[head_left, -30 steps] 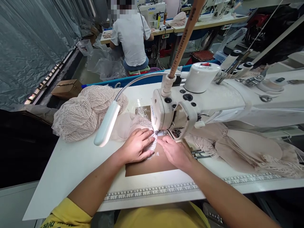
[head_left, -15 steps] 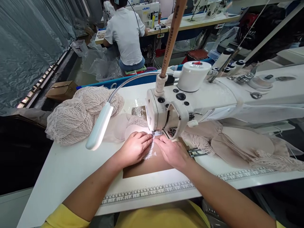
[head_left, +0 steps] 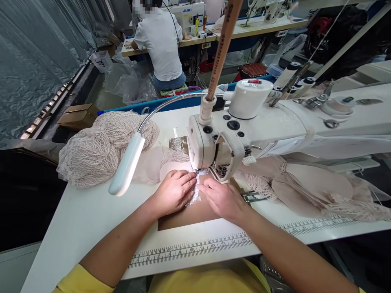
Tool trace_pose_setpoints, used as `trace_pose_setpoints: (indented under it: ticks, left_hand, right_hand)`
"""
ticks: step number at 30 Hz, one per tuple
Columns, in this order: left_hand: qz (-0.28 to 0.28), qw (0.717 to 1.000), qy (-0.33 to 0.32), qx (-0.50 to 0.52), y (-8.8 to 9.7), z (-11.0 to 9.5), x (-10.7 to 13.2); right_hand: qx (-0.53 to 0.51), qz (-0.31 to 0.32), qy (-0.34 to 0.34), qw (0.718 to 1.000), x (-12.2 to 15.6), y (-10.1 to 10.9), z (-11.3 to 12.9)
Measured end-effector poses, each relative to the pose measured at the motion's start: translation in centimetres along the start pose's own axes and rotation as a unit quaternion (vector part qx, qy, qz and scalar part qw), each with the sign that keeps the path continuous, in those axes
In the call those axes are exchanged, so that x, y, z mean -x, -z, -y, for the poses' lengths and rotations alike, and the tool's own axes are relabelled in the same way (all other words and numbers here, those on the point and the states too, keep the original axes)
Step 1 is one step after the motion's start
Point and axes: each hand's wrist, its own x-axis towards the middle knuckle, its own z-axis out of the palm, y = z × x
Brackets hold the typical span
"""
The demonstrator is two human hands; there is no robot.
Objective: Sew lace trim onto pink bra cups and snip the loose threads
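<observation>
Under the head of a white sewing machine [head_left: 200,148], a pale lace fabric [head_left: 194,196] lies over a brown plate on the table. My left hand [head_left: 175,193] rests beside the needle area, its fingers closed together and pressed onto this fabric; the thumb is hidden. To the right of the strip, my right hand [head_left: 224,199] has its fingers curled, with thumb and forefinger pinched close to the fabric's edge. Whatever is between those fingertips is too small to make out. A smooth pale cup-shaped piece [head_left: 172,167] lies just behind my left hand.
A bundle of beige lace [head_left: 91,152] sits at the left behind a lamp [head_left: 128,165] on a bendy neck. More beige pieces [head_left: 311,183] lie at the right. A printed ruler [head_left: 189,249] runs along the front edge. Beyond, a person [head_left: 163,44] sits at another machine.
My right hand's fingertips have drawn slightly away from the needle area and curled more, showing more of the lace strip. My left hand stays nearly in place.
</observation>
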Motion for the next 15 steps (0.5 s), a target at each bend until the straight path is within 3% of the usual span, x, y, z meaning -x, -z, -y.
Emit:
trace_pose_setpoints:
  ticks: [9, 15]
  left_hand:
    - [0.012, 0.999, 0.027, -0.02, 0.0, 0.1, -0.5]
    - [0.005, 0.999, 0.039, -0.016, -0.3, -0.1, -0.4]
  right_hand:
    - [0.022, -0.019, -0.034, 0.999, -0.3, 0.0, 0.2]
    - [-0.011, -0.038, -0.008, 0.999, 0.6, -0.4, -0.4]
